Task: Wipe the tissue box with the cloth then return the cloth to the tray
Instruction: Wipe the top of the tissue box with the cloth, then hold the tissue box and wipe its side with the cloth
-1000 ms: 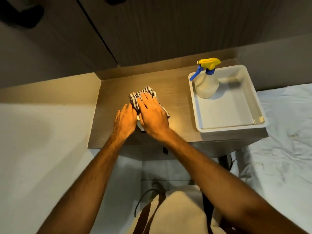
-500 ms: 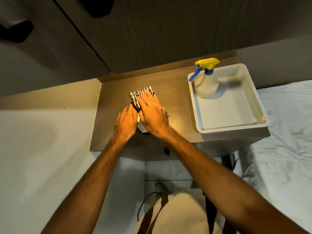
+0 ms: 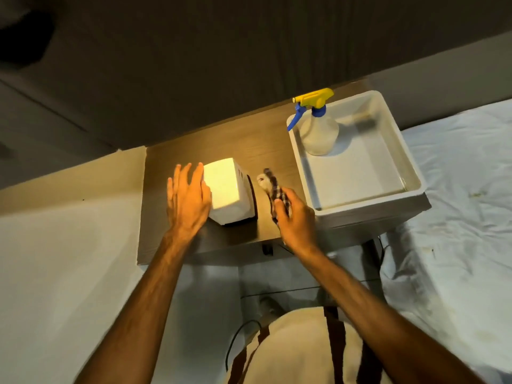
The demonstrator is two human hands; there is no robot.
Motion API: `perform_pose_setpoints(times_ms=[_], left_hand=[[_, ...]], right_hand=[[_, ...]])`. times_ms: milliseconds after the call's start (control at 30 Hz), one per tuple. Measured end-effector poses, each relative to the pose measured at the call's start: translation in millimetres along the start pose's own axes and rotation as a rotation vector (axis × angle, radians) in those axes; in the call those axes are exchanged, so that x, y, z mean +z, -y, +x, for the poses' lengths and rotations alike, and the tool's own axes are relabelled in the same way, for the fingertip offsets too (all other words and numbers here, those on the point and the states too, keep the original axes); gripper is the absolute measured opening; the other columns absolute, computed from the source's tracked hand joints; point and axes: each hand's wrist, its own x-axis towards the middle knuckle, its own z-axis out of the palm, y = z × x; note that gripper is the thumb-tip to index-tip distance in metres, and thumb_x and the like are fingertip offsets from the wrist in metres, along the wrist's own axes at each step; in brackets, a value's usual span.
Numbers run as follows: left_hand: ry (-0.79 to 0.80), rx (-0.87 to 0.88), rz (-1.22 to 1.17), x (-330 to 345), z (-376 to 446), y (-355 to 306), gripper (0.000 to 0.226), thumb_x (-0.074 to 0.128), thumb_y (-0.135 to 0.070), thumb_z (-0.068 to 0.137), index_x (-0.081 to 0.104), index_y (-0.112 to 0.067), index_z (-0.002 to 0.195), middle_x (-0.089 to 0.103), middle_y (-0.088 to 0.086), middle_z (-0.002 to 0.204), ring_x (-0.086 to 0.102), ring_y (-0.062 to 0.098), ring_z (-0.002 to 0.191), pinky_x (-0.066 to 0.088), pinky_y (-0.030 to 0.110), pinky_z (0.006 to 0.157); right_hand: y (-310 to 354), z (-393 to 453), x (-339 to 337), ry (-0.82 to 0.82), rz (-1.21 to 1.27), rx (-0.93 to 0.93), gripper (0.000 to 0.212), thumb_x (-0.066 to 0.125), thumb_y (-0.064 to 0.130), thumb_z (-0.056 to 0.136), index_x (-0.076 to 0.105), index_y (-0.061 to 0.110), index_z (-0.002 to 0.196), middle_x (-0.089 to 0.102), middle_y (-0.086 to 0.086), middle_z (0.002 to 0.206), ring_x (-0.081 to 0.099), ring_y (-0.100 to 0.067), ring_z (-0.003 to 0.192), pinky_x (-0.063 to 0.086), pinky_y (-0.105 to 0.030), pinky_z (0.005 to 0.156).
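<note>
A white tissue box (image 3: 225,189) stands on the wooden bedside table (image 3: 243,142), brightly lit on top. My left hand (image 3: 188,198) rests flat against the box's left side, fingers spread, steadying it. My right hand (image 3: 295,217) is to the right of the box, off it, and grips a bunched checked cloth (image 3: 274,187) that sticks up between the box and the tray. The white plastic tray (image 3: 393,126) sits at the table's right end.
A spray bottle (image 3: 318,128) with a yellow and blue trigger stands in the tray's far left corner. A dark wood wall panel (image 3: 249,65) rises behind the table. White bedding (image 3: 465,203) lies to the right; a cable (image 3: 235,339) runs on the floor below.
My right hand has lifted the cloth off the top of the tissue box and moved right, uncovering the box. My left hand stays at the box's left side.
</note>
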Motion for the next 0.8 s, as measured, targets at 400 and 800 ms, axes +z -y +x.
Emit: perform_pose_setpoints(times_ms=[400,800], left_hand=[[-0.019,0.130,-0.022,24.4,24.4,-44.9,0.050,0.024,-0.033,0.108,0.042,-0.019,0.152,0.051,0.010,0.150,0.042,0.028,0.145,0.017,0.055,0.128],[-0.037,0.122,-0.065,26.9,24.3,-42.2,0.071,0.012,-0.047,0.098,0.031,-0.015,0.158,0.042,0.011,0.161,0.031,0.027,0.154,0.013,0.051,0.130]], right_hand=[[25.4,36.0,70.9,0.015,0.389,0.401,0.048,0.042,0.027,0.110,0.041,0.020,0.157,0.056,-0.016,0.150,0.058,-0.033,0.135,0.052,-0.044,0.110],[28.7,77.3,73.7,0.227,0.194,0.304,0.045,0.033,0.027,0.112,0.049,0.016,0.152,0.057,-0.018,0.147,0.056,-0.037,0.133,0.047,-0.042,0.108]])
